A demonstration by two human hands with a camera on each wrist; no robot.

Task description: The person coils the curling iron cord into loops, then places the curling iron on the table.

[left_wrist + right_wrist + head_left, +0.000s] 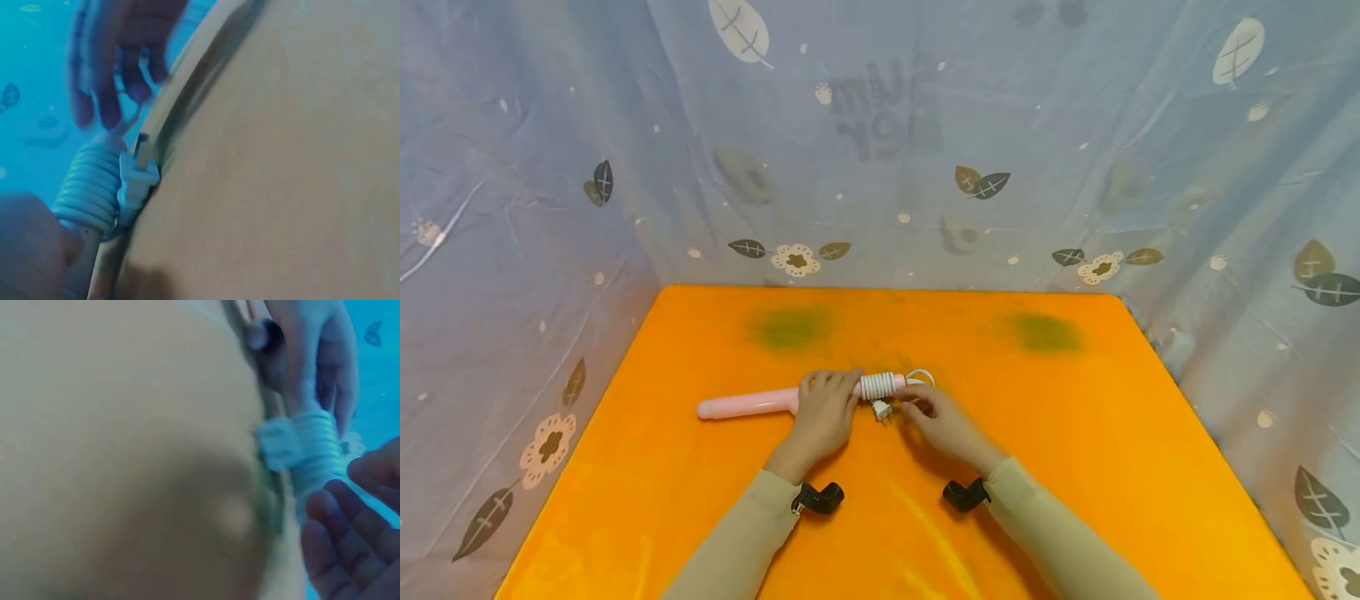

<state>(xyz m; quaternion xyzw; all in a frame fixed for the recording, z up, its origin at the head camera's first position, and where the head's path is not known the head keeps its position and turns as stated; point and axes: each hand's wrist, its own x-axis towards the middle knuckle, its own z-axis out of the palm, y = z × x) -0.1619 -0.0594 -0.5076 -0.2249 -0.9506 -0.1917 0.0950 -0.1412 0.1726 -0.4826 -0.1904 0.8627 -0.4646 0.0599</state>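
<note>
A pink hair iron lies across the table, its long barrel pointing left. White cord is wound in tight coils round its handle, and a small cord loop sticks out at the right end. Beside the coils hangs a white two-pin plug, its prongs also visible in the left wrist view. My left hand grips the handle just left of the coils. Close to the handle's right end, my right hand has loosely bent fingers; the right wrist view shows nothing between them. Whether its fingertips touch the cord is unclear.
An orange cloth covers the table, with two dark greenish patches near its back edge. Pale patterned curtains enclose the back and both sides. A black wrist camera sits at the left cuff, another at the right.
</note>
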